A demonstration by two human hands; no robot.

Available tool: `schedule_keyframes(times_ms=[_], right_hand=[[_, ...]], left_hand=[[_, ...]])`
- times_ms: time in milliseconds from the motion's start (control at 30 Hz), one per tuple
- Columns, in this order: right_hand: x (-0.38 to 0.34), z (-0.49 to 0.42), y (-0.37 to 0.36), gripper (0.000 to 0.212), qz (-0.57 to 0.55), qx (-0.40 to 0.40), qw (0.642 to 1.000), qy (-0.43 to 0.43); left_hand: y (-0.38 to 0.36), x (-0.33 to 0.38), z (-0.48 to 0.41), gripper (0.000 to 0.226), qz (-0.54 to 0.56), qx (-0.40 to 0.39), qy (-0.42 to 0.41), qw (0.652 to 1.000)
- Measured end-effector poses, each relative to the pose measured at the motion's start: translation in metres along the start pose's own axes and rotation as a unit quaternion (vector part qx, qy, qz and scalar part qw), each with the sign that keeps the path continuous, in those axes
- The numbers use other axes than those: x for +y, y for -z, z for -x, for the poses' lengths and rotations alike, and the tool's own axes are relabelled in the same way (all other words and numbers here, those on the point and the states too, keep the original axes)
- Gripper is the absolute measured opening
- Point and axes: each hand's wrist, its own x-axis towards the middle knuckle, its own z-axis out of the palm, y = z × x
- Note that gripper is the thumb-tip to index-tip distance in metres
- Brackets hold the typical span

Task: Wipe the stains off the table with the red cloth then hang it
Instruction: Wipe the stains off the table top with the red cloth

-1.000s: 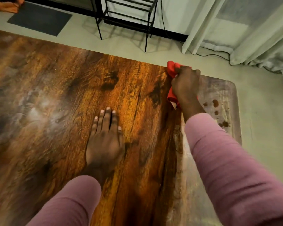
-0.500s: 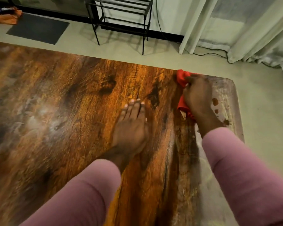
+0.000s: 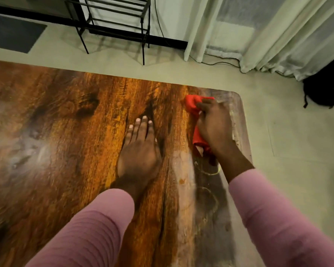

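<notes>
A red cloth (image 3: 192, 105) lies bunched on the dark wooden table (image 3: 56, 122) near its far right corner. My right hand (image 3: 214, 126) grips the cloth and presses it on the pale, worn strip along the table's right edge. Faint ring marks (image 3: 206, 199) and a small orange spot (image 3: 181, 181) show on that strip, nearer to me than the cloth. My left hand (image 3: 140, 149) rests flat on the wood, fingers straight, just left of the cloth. Most of the cloth is hidden under my right hand.
A black metal rack (image 3: 112, 22) stands on the floor beyond the table. White curtains (image 3: 268, 31) hang at the far right with a cable (image 3: 216, 61) running under them. A dark bag (image 3: 326, 87) sits on the floor at the right. A dark mat (image 3: 12, 33) lies far left.
My right hand has slid the cloth rightward over the brown stains near the corner, which no longer show. My left hand has moved right and forward across the wood.
</notes>
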Motion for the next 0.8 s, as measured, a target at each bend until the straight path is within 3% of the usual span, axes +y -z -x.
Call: schedule_keyframes(times_ms=[200,467,700,800], right_hand=[[-0.026,-0.046,-0.005,0.039,-0.014,0.021,0.998,-0.065],[-0.021,-0.001,0.001,0.045,0.016,-0.075,0.993,0.087],[-0.011,-0.04,-0.005,0.039,0.003,0.012,0.997,-0.074],[-0.036,-0.036,-0.008,0.038,-0.004,-0.012,0.999,-0.05]], left_hand=[[-0.001,0.0,-0.001,0.065,-0.002,0.003,-0.003,1.0],[0.0,0.0,-0.001,0.06,0.001,0.009,-0.006,1.0],[-0.001,0.0,-0.001,0.063,-0.005,0.008,-0.007,1.0],[-0.001,0.001,-0.001,0.065,-0.006,0.006,-0.009,1.0]])
